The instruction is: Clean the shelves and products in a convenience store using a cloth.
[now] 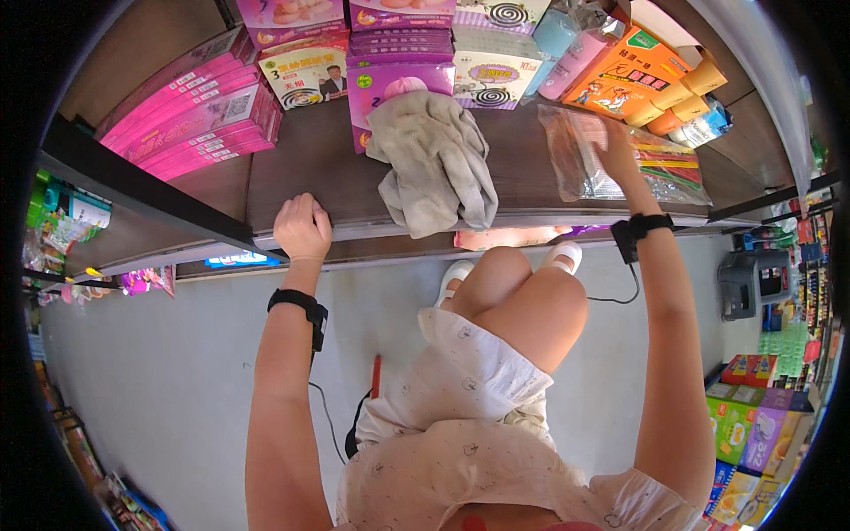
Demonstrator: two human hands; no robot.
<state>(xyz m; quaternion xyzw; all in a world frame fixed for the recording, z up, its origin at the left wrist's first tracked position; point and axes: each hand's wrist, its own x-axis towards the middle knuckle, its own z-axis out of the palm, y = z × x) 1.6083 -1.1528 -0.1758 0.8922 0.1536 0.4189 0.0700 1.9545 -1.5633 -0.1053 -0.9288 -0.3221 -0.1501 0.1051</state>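
Note:
My left hand point(303, 226), curled into a fist, rests on the front edge of a dark wooden shelf point(312, 166). A crumpled grey cloth point(435, 162) hangs over that edge near the middle, its upper part against a purple box point(368, 86). On the right, my right hand point(616, 151) lies over clear plastic packets point(574, 156) that hold thin coloured sticks or strips. Its fingertips are partly hard to make out, so a grip on the packets cannot be told. Behind the packets leans an orange box point(624, 73).
Pink flat boxes point(206, 126) are stacked at the left, beyond a black shelf post point(153, 186). Mosquito coil boxes point(498, 73) stand at the back, with bottles and yellow-capped cans to their right. A grey plastic stool point(737, 285) stands on the floor at the right.

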